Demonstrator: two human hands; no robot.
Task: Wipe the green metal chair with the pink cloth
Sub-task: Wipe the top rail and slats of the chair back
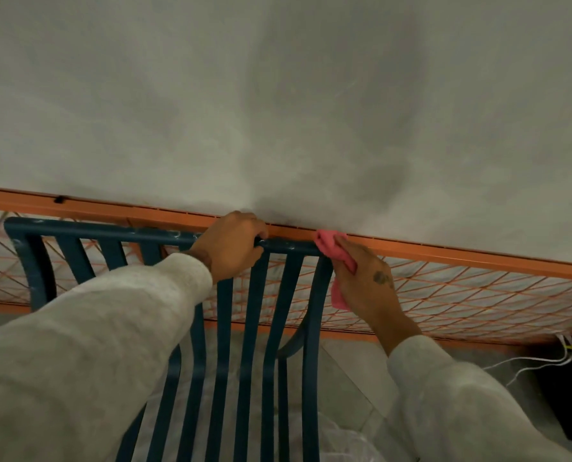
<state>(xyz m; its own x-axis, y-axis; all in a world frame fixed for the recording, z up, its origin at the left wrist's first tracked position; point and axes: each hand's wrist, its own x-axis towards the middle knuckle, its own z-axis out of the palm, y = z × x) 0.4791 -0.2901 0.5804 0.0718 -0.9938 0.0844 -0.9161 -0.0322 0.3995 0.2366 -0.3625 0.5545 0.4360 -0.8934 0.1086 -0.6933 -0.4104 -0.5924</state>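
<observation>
The dark green metal chair (78, 230) stands below me, its slatted back rising to a top rail with pale smudges. My left hand (233, 245) grips that top rail near its right half. My right hand (367, 285) holds the pink cloth (333, 250) bunched against the chair's right top corner and right upright. Part of the cloth hangs below my palm. Both arms wear pale grey sleeves.
An orange metal frame (444, 253) with orange wire mesh (461, 301) runs right behind the chair, against a grey wall (278, 95). White cables (544, 360) and a dark box (571, 395) lie at the lower right. Crumpled clear plastic (341, 441) sits on the tiled floor.
</observation>
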